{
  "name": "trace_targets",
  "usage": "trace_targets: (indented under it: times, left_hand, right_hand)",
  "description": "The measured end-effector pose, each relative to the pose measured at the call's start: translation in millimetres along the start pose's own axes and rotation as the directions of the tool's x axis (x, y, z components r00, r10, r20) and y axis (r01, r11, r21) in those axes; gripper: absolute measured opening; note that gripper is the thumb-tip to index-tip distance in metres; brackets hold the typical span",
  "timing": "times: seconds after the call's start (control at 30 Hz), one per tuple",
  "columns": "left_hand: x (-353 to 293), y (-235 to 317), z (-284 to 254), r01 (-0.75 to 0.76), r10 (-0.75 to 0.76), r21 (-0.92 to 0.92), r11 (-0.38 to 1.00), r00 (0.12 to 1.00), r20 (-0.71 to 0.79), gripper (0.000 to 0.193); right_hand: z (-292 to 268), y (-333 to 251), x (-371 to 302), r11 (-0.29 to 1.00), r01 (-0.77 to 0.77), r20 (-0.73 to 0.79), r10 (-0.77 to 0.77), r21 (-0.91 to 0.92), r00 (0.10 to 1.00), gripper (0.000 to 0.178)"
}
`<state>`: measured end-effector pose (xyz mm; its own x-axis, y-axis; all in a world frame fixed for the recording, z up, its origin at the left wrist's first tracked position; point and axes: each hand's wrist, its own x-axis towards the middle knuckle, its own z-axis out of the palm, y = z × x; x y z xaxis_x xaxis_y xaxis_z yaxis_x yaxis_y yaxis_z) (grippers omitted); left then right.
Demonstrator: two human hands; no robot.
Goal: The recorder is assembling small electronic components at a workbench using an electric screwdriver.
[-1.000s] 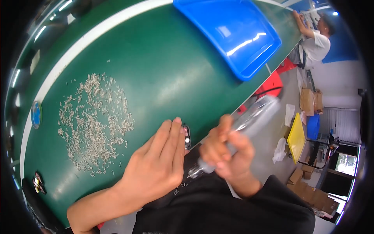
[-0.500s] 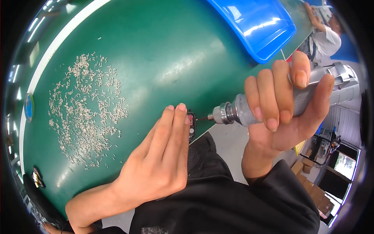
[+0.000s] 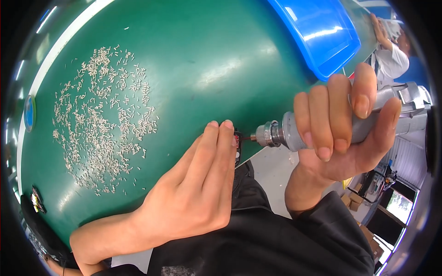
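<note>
A small black device (image 3: 238,152) with a red patch lies at the table's near edge, partly hidden by my left hand (image 3: 189,193). The straight, pressed-together fingers of that hand hold it; the thumb is out of sight. A grey electric screwdriver (image 3: 289,131) is gripped by my right hand (image 3: 340,124), its fingers wrapped around the body. The driver lies roughly level in the picture, its thin bit (image 3: 247,138) reaching left to the red part of the device. Whether a screw sits under the tip is too small to tell.
Many small silvery screws (image 3: 99,142) are scattered over the green table (image 3: 193,41) at left. A blue bin (image 3: 329,50) stands at the far right, with another person (image 3: 393,60) beyond it. A round blue-topped object (image 3: 30,113) and a small dark item (image 3: 37,200) lie along the left edge.
The whole view has shifted slightly, so the device, hands and bin appear farther right. The screwdriver's chuck is a little closer to the device. Both hands keep their grips.
</note>
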<state>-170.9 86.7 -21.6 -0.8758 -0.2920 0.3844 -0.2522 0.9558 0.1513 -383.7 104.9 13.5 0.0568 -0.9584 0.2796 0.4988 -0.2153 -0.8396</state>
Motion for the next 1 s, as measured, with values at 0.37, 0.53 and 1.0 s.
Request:
trace_targets:
  times: [0.37, 0.53, 1.0]
  left_hand:
    - [1.8, -0.7, -0.3, -0.089, 0.088, 0.162, 0.983, 0.996, 0.012, 0.045]
    - [-5.0, 6.6, -5.2, 0.017, -0.016, 0.08, 0.997, 1.0, -0.016, 0.045]
    - [-112.5, -0.1, -94.2, 0.459, -0.459, -0.017, 0.888, 0.889, 0.011, 0.049]
  right_hand:
    - [19.9, -0.5, 17.6, 0.97, -0.017, 0.157, 0.056, -0.244, 0.986, 0.023]
    - [30.4, 10.9, 20.3, 0.998, -0.026, 0.097, 0.032, -0.062, 0.995, 0.025]
    - [5.7, 6.8, 12.0, 0.966, 0.054, 0.109, -0.084, 0.255, 0.99, 0.013]
